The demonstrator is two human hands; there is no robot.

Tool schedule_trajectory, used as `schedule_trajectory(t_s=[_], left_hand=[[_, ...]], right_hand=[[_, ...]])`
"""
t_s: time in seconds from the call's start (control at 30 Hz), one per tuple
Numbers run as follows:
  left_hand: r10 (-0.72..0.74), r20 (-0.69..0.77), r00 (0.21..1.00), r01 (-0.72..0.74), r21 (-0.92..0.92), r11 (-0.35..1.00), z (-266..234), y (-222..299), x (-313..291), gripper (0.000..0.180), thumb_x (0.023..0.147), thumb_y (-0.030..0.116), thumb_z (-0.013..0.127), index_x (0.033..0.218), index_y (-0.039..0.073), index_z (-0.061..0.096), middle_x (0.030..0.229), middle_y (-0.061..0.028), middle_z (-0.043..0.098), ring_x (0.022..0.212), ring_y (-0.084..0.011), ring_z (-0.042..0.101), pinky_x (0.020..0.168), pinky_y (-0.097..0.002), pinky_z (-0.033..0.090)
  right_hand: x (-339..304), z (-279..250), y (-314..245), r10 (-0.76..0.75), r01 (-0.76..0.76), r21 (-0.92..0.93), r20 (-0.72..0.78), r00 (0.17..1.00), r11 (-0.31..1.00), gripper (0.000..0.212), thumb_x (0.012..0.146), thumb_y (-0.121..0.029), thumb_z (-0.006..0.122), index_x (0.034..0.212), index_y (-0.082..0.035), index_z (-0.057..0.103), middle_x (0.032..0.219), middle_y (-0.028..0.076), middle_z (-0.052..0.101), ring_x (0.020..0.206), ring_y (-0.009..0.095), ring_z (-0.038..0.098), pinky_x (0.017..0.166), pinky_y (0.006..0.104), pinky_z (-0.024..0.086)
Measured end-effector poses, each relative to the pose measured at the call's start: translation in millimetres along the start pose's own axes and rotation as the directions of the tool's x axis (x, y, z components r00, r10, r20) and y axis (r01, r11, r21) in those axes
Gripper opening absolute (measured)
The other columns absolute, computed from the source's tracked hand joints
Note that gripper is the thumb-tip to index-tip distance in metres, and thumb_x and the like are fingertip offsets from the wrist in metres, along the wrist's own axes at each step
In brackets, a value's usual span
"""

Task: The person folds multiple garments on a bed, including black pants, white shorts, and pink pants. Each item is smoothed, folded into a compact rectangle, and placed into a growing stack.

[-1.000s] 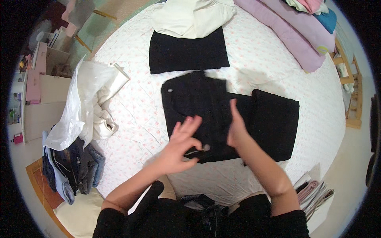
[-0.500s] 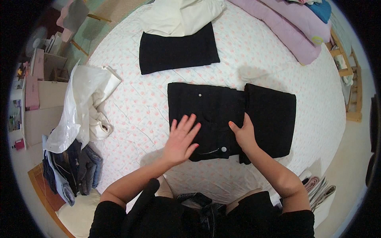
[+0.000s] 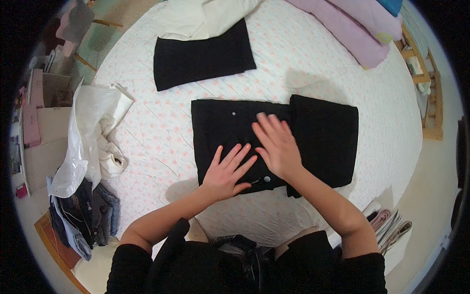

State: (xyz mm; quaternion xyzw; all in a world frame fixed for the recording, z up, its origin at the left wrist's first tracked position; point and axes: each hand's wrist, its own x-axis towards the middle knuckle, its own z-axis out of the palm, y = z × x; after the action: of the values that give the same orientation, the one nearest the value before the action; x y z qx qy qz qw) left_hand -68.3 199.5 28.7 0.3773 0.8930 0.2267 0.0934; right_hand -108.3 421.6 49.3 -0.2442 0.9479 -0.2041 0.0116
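A pair of black trousers lies folded on the bed in front of me, with a metal button and a rivet showing on the waist part at the left. My left hand rests flat on that waist part, fingers spread. Just right of it, my right hand lies over the middle of the trousers with its fingers stretched out, slightly blurred. Neither hand grips the cloth. Under the hands, part of the waist and zip is hidden.
Beyond the trousers lie another folded black garment and a white garment on the floral bed sheet. A clear plastic bag and folded jeans sit at the left. A lilac quilt lies far right.
My right hand has let go of the fold and moved left and away from me, now flat on the trousers. My left hand stays flat on the waist part. The view has shifted slightly.
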Motion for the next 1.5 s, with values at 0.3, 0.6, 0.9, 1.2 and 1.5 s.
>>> schedule_trajectory(t_s=[0.3,0.6,0.9,1.2,1.5], left_hand=[[-0.044,0.099,0.994,0.037,0.074,0.997,13.1,-3.2,4.8,0.083,0.074,0.046,0.073,0.144,0.015,0.040,0.155,-0.0161,0.024,0.143,-0.0341,0.023,0.112,-0.0600,0.018],[0.137,0.236,0.962,-0.141,-0.002,0.990,-22.3,8.4,33.7,0.079,0.079,0.041,0.071,0.146,0.019,0.037,0.156,-0.0134,0.023,0.144,-0.0312,0.022,0.112,-0.0600,0.015],[0.470,0.236,0.850,-0.478,-0.024,0.878,20.3,35.9,103.5,0.071,0.085,0.049,0.062,0.146,0.022,0.037,0.156,-0.0110,0.024,0.143,-0.0287,0.026,0.112,-0.0592,0.018],[0.430,0.237,0.871,-0.432,-0.047,0.901,29.9,29.6,102.6,0.062,0.091,0.043,0.057,0.143,0.015,0.041,0.155,-0.0110,0.026,0.143,-0.0264,0.026,0.115,-0.0551,0.016],[0.161,0.415,0.895,0.391,-0.906,0.162,-2.1,-9.5,116.5,0.042,0.101,0.023,0.041,0.139,0.004,0.045,0.143,-0.0124,0.046,0.132,-0.0231,0.042,0.112,-0.0381,0.029]], right_hand=[[-2.0,27.0,17.4,0.006,-0.005,-0.026,0.038,0.999,1.000,0.064,0.089,-0.034,0.059,0.143,-0.008,0.039,0.153,0.008,0.033,0.140,0.025,0.032,0.114,0.0454,0.025],[-80.2,-65.1,94.5,0.172,-0.169,0.035,-0.154,0.973,0.985,0.068,0.077,-0.007,0.068,0.139,-0.004,0.041,0.148,0.017,0.036,0.136,0.037,0.035,0.113,0.0433,0.029],[-186.8,-58.8,190.2,0.855,-0.820,0.252,-0.231,0.465,0.514,0.048,0.089,-0.029,0.065,0.121,0.004,0.053,0.102,0.018,0.058,0.094,0.030,0.057,0.085,0.0371,0.046],[-169.8,-118.0,170.3,0.774,-0.745,0.641,0.374,0.512,0.183,0.033,0.083,-0.026,0.071,0.100,0.001,0.064,0.088,0.006,0.068,0.080,0.015,0.061,0.072,0.0302,0.048],[-51.6,-181.0,-5.7,0.423,-0.619,0.564,0.452,0.785,0.547,0.029,0.078,-0.027,0.072,0.073,-0.001,0.060,0.062,0.009,0.060,0.060,0.020,0.059,0.055,0.0391,0.046]])
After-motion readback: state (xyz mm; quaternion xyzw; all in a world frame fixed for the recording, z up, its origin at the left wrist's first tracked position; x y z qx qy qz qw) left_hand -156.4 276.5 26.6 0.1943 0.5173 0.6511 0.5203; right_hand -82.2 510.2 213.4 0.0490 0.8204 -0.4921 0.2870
